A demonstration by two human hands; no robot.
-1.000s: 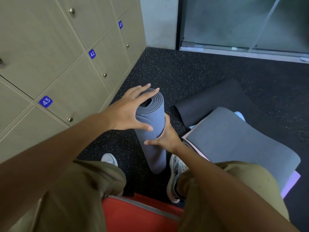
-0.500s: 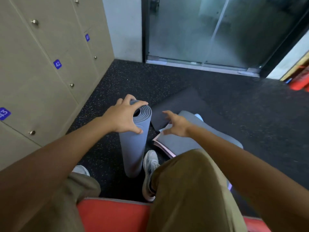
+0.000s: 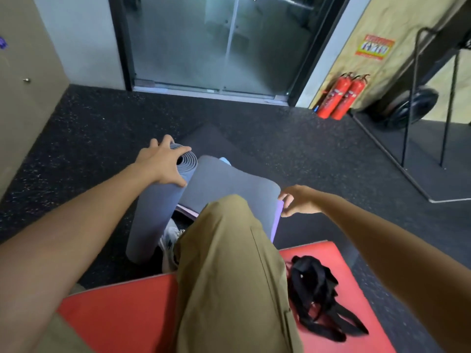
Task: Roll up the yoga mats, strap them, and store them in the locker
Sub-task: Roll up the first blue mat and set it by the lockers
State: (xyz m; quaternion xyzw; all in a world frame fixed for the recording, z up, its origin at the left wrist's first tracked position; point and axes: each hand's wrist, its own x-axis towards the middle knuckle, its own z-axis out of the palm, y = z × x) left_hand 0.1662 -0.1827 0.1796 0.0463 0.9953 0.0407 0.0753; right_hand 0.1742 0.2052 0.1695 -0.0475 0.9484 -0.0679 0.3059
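A rolled grey-blue yoga mat [image 3: 150,217] stands on end on the dark floor by my left foot. My left hand [image 3: 161,163] grips its top end, fingers over the rim and thumb on its side. My right hand [image 3: 299,200] hovers, fingers loosely curled and holding nothing, beside the corner of a flat grey mat [image 3: 229,182] that lies on a purple mat [image 3: 276,222]. A dark mat [image 3: 216,140] lies flat behind them. Black straps [image 3: 318,294] lie in a heap on a red mat [image 3: 127,317] under my knees. The lockers [image 3: 25,85] stand at the left edge.
A glass sliding door [image 3: 211,44] closes the far side. Two red fire extinguishers [image 3: 341,96] stand against the right wall. A black metal rack frame [image 3: 433,98] and a round weight [image 3: 407,110] stand at the far right on a grey floor pad.
My view swung right, away from the lockers. My right hand let go of the rolled mat and moved right, over the flat mats. My left hand keeps its grip on the roll's top.
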